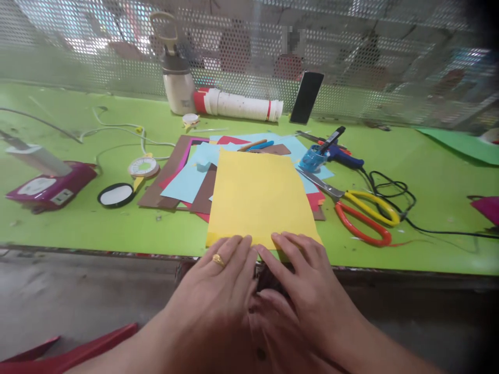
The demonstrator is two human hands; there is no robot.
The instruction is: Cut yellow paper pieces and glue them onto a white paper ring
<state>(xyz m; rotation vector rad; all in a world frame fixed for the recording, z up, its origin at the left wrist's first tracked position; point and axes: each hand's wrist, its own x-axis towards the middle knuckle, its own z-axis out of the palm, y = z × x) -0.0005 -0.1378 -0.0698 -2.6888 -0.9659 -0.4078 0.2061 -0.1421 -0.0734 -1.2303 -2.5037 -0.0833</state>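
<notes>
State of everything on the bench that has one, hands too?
Left hand: open, fingertips on sheet
Right hand: open, same
Yellow sheet: spread over other papers
Scissors: lying down
Phone: propped up, dark
White bottle: upright
Marker: in blue container
Adapter: in purple socket

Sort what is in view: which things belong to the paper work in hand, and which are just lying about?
In the work:
yellow sheet, left hand and right hand at its near edge
coloured sheets beneath, probably
scissors, probably

Apparently just lying about:
upright dark phone-like slab
white bottle
magenta socket block
</notes>
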